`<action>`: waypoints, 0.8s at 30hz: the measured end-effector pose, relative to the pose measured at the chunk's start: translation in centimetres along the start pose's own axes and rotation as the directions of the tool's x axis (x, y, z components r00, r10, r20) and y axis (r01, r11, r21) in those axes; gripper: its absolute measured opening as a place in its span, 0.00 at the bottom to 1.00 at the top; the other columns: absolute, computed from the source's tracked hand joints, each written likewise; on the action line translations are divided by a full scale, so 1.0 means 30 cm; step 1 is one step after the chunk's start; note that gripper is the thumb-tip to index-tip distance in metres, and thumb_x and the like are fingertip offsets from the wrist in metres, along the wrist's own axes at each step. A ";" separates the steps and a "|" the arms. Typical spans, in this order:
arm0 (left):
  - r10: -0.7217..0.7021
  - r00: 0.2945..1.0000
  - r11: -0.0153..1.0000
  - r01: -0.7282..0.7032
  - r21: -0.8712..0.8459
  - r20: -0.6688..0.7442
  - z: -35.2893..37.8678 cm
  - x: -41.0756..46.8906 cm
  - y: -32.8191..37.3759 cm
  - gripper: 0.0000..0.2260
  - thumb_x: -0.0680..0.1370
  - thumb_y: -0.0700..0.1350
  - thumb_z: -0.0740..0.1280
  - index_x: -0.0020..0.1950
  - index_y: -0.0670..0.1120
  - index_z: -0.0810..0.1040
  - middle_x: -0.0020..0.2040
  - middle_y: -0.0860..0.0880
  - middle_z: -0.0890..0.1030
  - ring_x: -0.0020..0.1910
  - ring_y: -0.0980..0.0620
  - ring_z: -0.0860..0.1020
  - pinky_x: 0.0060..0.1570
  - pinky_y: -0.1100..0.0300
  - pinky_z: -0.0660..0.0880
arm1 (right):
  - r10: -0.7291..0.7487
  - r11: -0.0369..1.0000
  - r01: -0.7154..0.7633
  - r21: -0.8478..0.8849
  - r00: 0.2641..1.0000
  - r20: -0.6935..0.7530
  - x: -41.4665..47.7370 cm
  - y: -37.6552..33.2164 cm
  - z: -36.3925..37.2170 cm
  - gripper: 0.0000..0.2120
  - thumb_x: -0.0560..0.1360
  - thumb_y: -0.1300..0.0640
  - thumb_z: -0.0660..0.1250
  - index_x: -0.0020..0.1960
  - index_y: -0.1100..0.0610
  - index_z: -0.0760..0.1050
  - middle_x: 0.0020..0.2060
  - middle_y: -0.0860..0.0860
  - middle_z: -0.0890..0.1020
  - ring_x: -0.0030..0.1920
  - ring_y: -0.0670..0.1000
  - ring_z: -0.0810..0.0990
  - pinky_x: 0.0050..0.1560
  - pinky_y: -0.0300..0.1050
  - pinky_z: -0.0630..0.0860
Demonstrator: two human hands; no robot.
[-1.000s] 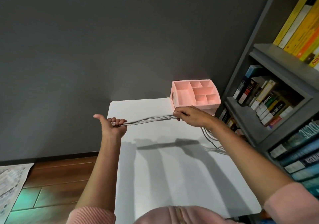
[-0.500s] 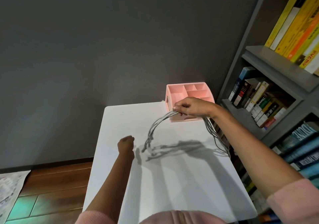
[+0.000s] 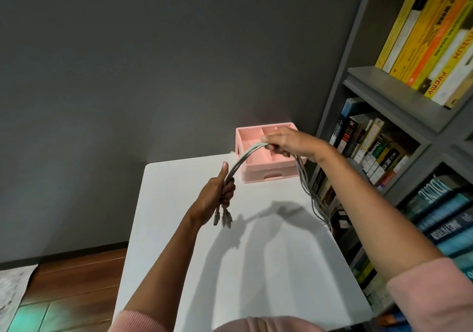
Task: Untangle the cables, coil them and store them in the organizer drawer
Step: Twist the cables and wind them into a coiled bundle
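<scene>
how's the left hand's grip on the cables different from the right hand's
The left hand is lower, thumb up; the right hand is higher, palm down, in front of the pink organizer. Short plug ends hang below the left hand; long slack hangs from the right hand. Both grip the same cables.

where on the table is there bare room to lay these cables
Bare: the near half of the table, from the left hand to the near edge, and the strip along its left edge. Crowded: the far right corner, where the organizer stands and cables hang from the right hand.
</scene>
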State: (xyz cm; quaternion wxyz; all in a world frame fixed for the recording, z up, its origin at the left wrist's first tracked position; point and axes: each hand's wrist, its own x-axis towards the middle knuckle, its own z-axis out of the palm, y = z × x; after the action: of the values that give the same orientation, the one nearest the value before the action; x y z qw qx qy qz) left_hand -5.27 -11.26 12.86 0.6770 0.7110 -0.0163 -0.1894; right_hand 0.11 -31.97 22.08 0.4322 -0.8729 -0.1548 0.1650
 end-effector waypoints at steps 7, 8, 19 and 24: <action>0.040 0.988 0.961 0.003 -0.278 0.149 -0.114 -0.020 0.055 0.19 0.80 0.56 0.56 0.30 0.52 0.59 0.26 0.56 0.56 0.26 0.57 0.49 0.23 0.64 0.48 | 0.025 0.993 -0.020 0.120 0.999 -0.035 0.024 0.083 0.024 0.17 0.75 0.43 0.66 0.37 0.56 0.73 0.29 0.50 0.68 0.28 0.44 0.63 0.28 0.36 0.60; 0.050 0.991 0.961 -0.014 -0.275 0.124 -0.130 -0.025 0.074 0.19 0.80 0.55 0.56 0.30 0.52 0.59 0.26 0.57 0.56 0.26 0.56 0.48 0.24 0.64 0.47 | 0.005 0.983 -0.004 0.184 1.000 -0.006 0.023 0.102 0.033 0.16 0.71 0.41 0.68 0.39 0.55 0.74 0.28 0.48 0.69 0.27 0.44 0.63 0.27 0.35 0.60; 0.120 0.988 0.873 -0.151 -0.463 -0.095 -0.263 -0.038 0.166 0.22 0.82 0.53 0.53 0.27 0.53 0.61 0.29 0.53 0.50 0.26 0.56 0.48 0.22 0.64 0.45 | 0.050 0.891 -0.043 0.452 0.999 -0.002 0.010 0.404 0.158 0.10 0.74 0.49 0.63 0.43 0.56 0.75 0.41 0.57 0.74 0.31 0.41 0.69 0.41 0.34 0.70; 0.078 0.988 0.859 -0.135 -0.494 -0.133 -0.278 -0.021 0.154 0.22 0.82 0.53 0.54 0.27 0.53 0.61 0.30 0.54 0.50 0.26 0.56 0.48 0.20 0.66 0.47 | 0.090 0.944 -0.062 0.323 0.993 -0.074 -0.011 0.441 0.220 0.17 0.78 0.43 0.58 0.38 0.53 0.73 0.31 0.47 0.68 0.33 0.46 0.63 0.36 0.38 0.61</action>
State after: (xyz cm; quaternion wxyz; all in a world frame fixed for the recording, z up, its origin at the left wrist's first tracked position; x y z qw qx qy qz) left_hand -2.34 -3.48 17.59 0.8478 0.5177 0.0309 -0.1106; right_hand -1.29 -35.12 7.69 0.5679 -0.8029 -0.0730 0.1659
